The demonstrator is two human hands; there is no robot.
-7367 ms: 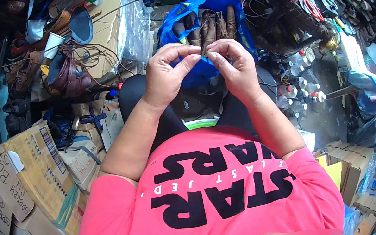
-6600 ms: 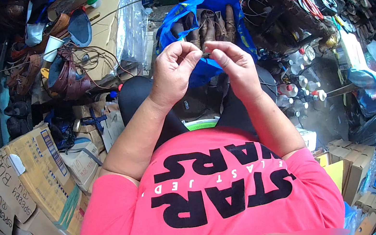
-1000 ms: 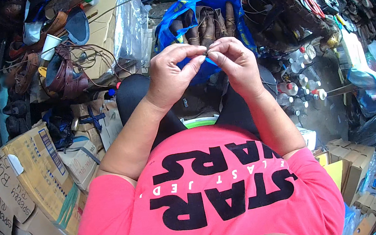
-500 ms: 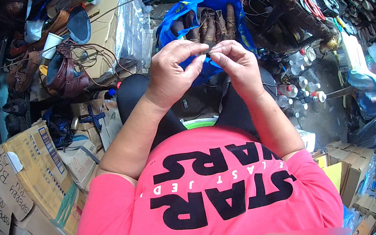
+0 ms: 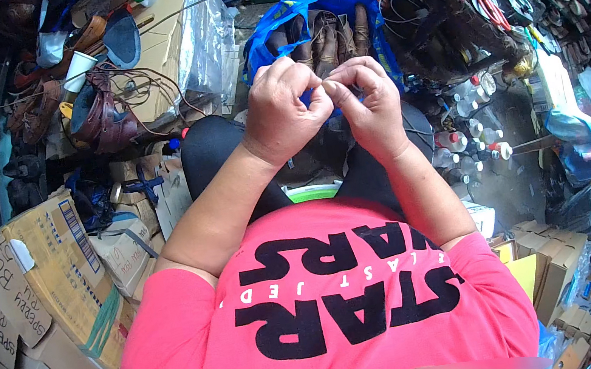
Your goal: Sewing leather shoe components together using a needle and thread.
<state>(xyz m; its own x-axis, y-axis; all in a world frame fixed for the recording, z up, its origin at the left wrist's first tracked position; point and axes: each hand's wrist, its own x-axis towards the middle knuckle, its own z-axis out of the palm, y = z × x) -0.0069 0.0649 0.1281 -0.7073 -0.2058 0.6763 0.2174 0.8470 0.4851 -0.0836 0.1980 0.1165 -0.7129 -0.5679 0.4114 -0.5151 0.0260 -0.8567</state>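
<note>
Above my lap, my left hand [image 5: 280, 110] and my right hand [image 5: 371, 108] meet with their fingertips almost touching. Both are closed in a pinch, thumb against forefinger. Whatever lies between the fingers is too small or too hidden to make out. Just beyond them stands an open blue bag [image 5: 255, 59], filled with several long brown pieces [image 5: 327, 41] that look like leather or wrapped shoe forms. My hands cover the near part of the bag.
Left, cardboard boxes [image 5: 61, 254] lean in a pile; beyond them a white cup [image 5: 78, 69] and a dark red leather piece [image 5: 103, 124] sit among loose cords. Several small bottles [image 5: 470, 145] stand at right, below red-handled scissors [image 5: 493, 12]. A blue plastic bag [image 5: 586, 145] hangs farther right.
My left hand has turned and its fingers have curled in more tightly. The right hand has shifted slightly left, and a small dark thing between the fingertips no longer shows.
</note>
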